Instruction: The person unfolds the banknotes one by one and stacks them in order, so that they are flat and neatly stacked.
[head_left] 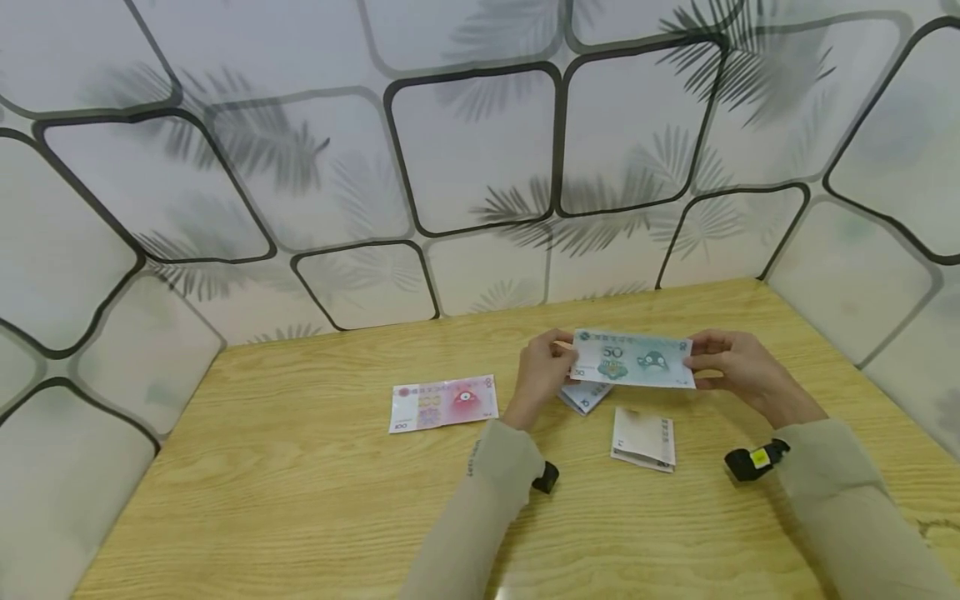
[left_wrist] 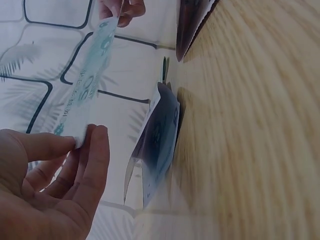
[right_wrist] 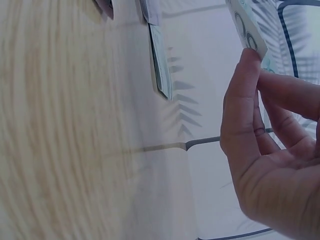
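A green play banknote marked 50 (head_left: 633,360) is stretched out flat above the table. My left hand (head_left: 537,373) pinches its left end between thumb and fingers, and my right hand (head_left: 746,373) pinches its right end. In the left wrist view, the left hand (left_wrist: 60,170) grips the note's near end. The right wrist view shows the right hand (right_wrist: 270,135) at a corner. A folded bluish note (head_left: 587,397) lies partly hidden beneath the green one. Nearer to me is a folded pale note (head_left: 643,438). Left of the left hand, a pink note marked 100 (head_left: 443,403) lies flat.
Everything lies on a wood-grain table (head_left: 300,492). Behind and at both sides stand pale panels (head_left: 480,150) with dark outlined shapes and leaf prints. Each wrist bears a small black device, the right one (head_left: 756,460) having a yellow patch.
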